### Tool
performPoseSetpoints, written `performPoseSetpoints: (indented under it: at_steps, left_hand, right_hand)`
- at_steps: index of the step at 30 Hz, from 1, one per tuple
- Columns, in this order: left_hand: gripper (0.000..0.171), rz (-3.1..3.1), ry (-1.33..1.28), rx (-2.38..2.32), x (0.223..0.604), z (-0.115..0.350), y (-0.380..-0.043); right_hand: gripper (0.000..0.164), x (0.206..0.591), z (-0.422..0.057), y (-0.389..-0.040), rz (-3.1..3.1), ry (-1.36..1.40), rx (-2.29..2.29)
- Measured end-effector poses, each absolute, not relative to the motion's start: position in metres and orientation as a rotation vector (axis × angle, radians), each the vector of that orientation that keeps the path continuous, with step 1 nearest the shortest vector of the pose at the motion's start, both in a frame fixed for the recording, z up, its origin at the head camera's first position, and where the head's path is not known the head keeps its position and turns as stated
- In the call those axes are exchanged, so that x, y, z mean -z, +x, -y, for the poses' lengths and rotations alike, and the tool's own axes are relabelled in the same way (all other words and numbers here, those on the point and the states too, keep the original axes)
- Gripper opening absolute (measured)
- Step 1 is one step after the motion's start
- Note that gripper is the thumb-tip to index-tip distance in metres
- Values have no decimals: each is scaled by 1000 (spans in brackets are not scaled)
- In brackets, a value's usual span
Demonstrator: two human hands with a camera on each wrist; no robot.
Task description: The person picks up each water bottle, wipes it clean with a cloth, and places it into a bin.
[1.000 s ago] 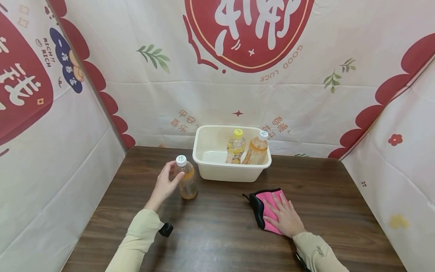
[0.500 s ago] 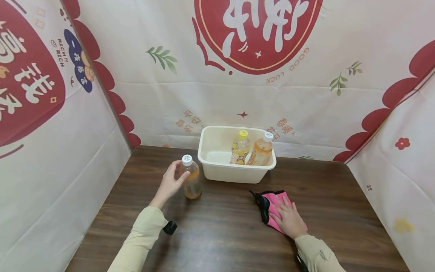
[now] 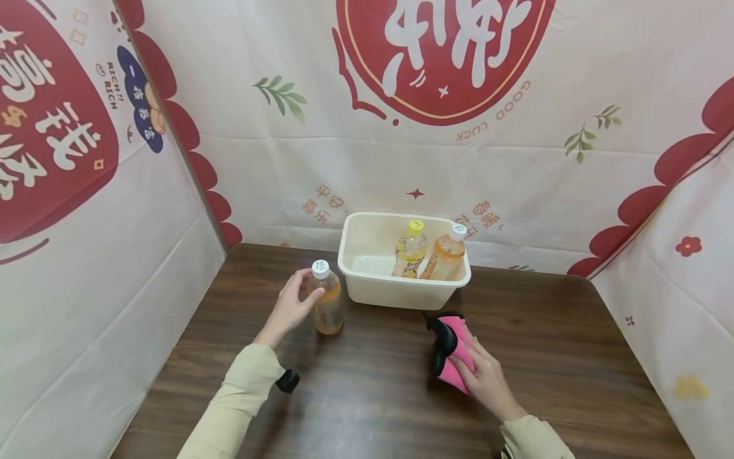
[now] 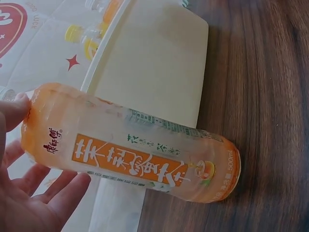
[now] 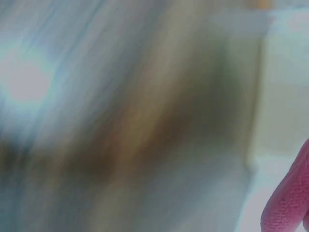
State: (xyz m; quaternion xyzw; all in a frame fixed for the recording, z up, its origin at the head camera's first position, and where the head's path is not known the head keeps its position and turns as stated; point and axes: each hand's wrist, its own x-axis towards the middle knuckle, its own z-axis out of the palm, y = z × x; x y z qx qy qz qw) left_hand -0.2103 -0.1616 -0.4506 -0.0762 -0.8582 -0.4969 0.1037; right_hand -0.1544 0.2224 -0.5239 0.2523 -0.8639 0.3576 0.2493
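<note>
My left hand (image 3: pixel 292 308) holds an upright plastic bottle (image 3: pixel 329 309) by its upper part, thumb on one side and fingers on the other. The bottle has a white cap and an orange label; in the left wrist view the bottle (image 4: pixel 130 145) fills the middle. At the right, my right hand (image 3: pixel 487 376) grips a soft pink pouch (image 3: pixel 459 350) with black edging, thumb underneath and fingers over the top. The pouch is bent between them. In the right wrist view only a blurred pink corner of the pouch (image 5: pixel 289 198) shows.
A cream plastic tub (image 3: pixel 395 293) stands at the back of the brown wooden table (image 3: pixel 367 408), just right of the held bottle. Inside lean a yellow-capped bottle (image 3: pixel 411 252) and a white-capped orange bottle (image 3: pixel 446 255). Printed white cloth (image 3: pixel 367 166) walls the table in.
My right hand lay flat on the pouch before; now its fingers and thumb grip it and the pouch is bent up. My left hand stays on the bottle. The head view has shifted slightly.
</note>
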Motion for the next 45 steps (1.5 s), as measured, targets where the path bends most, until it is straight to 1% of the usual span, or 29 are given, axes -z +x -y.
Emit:
performPoseSetpoints:
  at_steps: [5,7,11,15,20,25,30,39,45]
  left_hand:
    - [43,2585,-238,1460,447,166,-209]
    - [44,2613,-257,1458,445,167,-209]
    - [45,2655,-293,1458,443,169,-208]
    - [46,2670,-317,1465,442,170,-207]
    - [45,2680,-361,1447,441,167,-204]
    - [45,2641,-436,1410,442,166,-202]
    - [44,2631,-414,1387,441,170,-198]
    - [44,2716,-324,1412,446,171,-190]
    - [46,2685,-355,1438,444,165,-196]
  right_hand:
    - [33,486,-181,-162,2141,913,-1171]
    - [31,470,-160,-168,2097,945,-1228]
    - [34,433,-113,-175,2076,977,-1350]
    - [29,413,-73,-183,2105,994,-1409]
    - [24,414,-42,-192,2169,951,-1489]
    - [25,424,-25,-195,2163,935,-1561]
    - [27,434,-13,-196,2140,951,-1579]
    - [31,444,-15,-194,2259,956,-1623]
    - [30,450,-22,-198,2254,942,-1572]
